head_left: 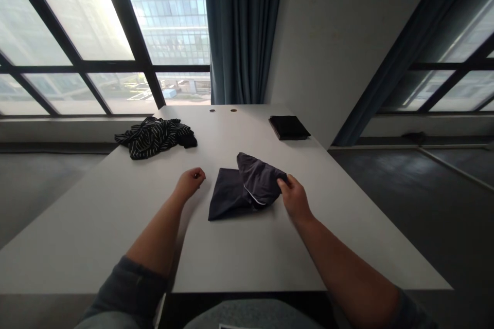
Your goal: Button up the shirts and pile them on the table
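Observation:
A dark grey folded garment [229,193] with a thin white trim line lies on the white table in front of me; its exact kind is not clear. My right hand [296,199] pinches its right end, and that part is lifted and bent over toward the left part, which lies flat. To the left of the cloth, my left hand [191,183] hovers over the table with its fingers curled closed. Nothing shows in it, and it does not touch the garment.
On the white table [247,257], a crumpled black cloth with white stripes [156,136] lies at the far left. A neatly folded black cloth [289,127] sits near the far right edge. Behind the table are a blue curtain [243,31] and windows.

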`<move>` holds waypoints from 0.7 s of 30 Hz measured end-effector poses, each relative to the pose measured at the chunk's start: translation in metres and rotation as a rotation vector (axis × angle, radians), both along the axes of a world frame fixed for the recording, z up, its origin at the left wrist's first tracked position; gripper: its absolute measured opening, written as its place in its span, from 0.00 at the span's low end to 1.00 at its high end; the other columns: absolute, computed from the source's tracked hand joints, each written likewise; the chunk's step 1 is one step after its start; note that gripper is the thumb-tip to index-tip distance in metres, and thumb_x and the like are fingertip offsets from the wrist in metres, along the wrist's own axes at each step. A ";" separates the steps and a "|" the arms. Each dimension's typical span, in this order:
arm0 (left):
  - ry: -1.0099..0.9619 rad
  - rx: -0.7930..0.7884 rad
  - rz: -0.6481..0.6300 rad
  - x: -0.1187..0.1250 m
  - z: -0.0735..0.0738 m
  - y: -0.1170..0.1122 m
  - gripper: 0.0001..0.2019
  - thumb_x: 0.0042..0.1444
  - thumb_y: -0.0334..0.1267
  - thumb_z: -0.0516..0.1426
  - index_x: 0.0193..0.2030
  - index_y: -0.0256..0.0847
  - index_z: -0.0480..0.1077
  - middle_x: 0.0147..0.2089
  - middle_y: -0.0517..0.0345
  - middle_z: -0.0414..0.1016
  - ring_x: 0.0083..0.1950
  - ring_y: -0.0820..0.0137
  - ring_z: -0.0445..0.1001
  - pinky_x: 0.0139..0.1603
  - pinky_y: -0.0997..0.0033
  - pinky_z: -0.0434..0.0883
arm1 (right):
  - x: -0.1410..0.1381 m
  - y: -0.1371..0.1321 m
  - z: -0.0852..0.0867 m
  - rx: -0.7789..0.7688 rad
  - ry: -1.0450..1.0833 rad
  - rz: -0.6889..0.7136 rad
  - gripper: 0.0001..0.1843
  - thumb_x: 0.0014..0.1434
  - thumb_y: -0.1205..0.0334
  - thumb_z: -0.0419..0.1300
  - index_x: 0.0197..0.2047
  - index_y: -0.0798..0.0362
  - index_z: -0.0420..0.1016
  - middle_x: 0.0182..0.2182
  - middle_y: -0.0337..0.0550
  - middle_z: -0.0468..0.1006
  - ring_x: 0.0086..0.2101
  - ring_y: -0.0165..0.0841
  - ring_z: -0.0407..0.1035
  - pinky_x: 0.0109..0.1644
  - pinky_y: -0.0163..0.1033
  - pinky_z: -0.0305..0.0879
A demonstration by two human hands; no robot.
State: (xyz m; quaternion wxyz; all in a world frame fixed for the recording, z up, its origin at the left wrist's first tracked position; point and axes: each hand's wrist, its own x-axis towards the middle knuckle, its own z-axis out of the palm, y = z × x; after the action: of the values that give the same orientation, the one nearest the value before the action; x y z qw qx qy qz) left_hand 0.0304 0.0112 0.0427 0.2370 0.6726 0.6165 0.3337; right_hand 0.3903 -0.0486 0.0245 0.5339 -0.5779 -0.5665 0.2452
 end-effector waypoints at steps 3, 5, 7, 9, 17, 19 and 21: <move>0.141 0.158 -0.138 0.009 0.007 -0.011 0.08 0.57 0.35 0.55 0.38 0.44 0.76 0.36 0.56 0.78 0.37 0.65 0.75 0.44 0.65 0.72 | 0.030 -0.015 0.001 0.042 -0.246 -0.192 0.16 0.61 0.45 0.58 0.33 0.49 0.66 0.28 0.42 0.72 0.32 0.38 0.67 0.39 0.42 0.68; 0.168 0.191 -0.345 0.037 0.006 -0.025 0.10 0.62 0.40 0.56 0.45 0.46 0.78 0.44 0.53 0.80 0.45 0.61 0.77 0.52 0.61 0.72 | 0.033 -0.024 0.006 0.187 -0.397 -0.319 0.13 0.59 0.51 0.58 0.42 0.50 0.70 0.42 0.53 0.75 0.44 0.46 0.70 0.49 0.49 0.70; 0.207 0.198 -0.580 0.071 0.000 -0.042 0.13 0.64 0.45 0.59 0.52 0.49 0.79 0.51 0.51 0.81 0.55 0.57 0.76 0.61 0.57 0.69 | 0.023 -0.029 0.011 0.306 -0.548 -0.290 0.16 0.59 0.56 0.57 0.50 0.50 0.71 0.53 0.59 0.72 0.55 0.50 0.67 0.59 0.55 0.67; 0.268 0.218 -0.730 0.099 -0.008 -0.055 0.18 0.60 0.50 0.64 0.56 0.50 0.78 0.61 0.49 0.77 0.64 0.51 0.71 0.67 0.50 0.64 | 0.006 -0.030 0.012 0.314 -0.682 -0.105 0.17 0.62 0.58 0.57 0.53 0.49 0.73 0.55 0.57 0.72 0.58 0.49 0.66 0.63 0.55 0.64; 0.378 0.214 -0.646 0.085 -0.003 -0.047 0.11 0.65 0.44 0.57 0.47 0.45 0.78 0.58 0.49 0.76 0.57 0.58 0.75 0.59 0.58 0.70 | 0.016 0.002 -0.021 -0.085 -0.524 0.047 0.14 0.62 0.56 0.57 0.46 0.53 0.79 0.40 0.49 0.80 0.42 0.41 0.73 0.49 0.43 0.68; 0.359 0.180 -0.592 0.062 0.009 -0.038 0.11 0.65 0.42 0.55 0.45 0.45 0.77 0.51 0.51 0.78 0.50 0.62 0.77 0.53 0.63 0.71 | 0.034 0.009 -0.024 -0.099 -0.333 -0.054 0.17 0.64 0.50 0.56 0.42 0.53 0.79 0.37 0.47 0.81 0.39 0.39 0.74 0.45 0.40 0.67; 0.431 0.111 -0.440 0.036 0.023 -0.029 0.10 0.63 0.42 0.54 0.37 0.44 0.76 0.39 0.54 0.79 0.41 0.62 0.76 0.45 0.64 0.69 | 0.052 0.015 -0.024 -0.077 -0.188 -0.168 0.21 0.63 0.45 0.56 0.43 0.55 0.79 0.37 0.47 0.82 0.37 0.39 0.74 0.43 0.39 0.67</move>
State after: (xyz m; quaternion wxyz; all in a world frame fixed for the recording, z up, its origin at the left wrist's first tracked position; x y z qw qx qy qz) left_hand 0.0668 -0.0177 0.0655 0.1303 0.8569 0.4733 0.1573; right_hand 0.4426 -0.0338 0.0006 0.4744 -0.6638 -0.5538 0.1663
